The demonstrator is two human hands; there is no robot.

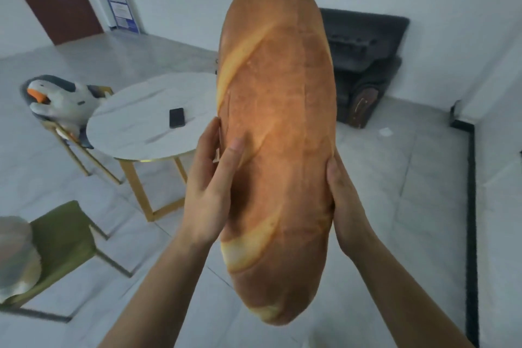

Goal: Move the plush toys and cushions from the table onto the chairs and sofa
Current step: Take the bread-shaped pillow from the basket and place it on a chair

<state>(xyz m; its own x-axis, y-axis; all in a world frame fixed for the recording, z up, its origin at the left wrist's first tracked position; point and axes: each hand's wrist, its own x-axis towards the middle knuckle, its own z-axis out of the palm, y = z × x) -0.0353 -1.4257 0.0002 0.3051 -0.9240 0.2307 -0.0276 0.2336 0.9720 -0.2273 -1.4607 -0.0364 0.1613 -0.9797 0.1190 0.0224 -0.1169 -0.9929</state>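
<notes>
Left hand fingers flat and spread on one side of the bread-shaped cushion, thumb across its front; right hand cupped against the opposite side. A palm squeeze, not a wrapped grip. Cushion is airborne, upright, well off the table, which now shows only a phone. Goose plush already on the far chair. Sofa is behind the cushion, probably the target. Risk: it's long and top-heavy, held low; ease the squeeze and it tips or slides out. It also blocks the forward view, so a chair leg could catch a foot.
</notes>
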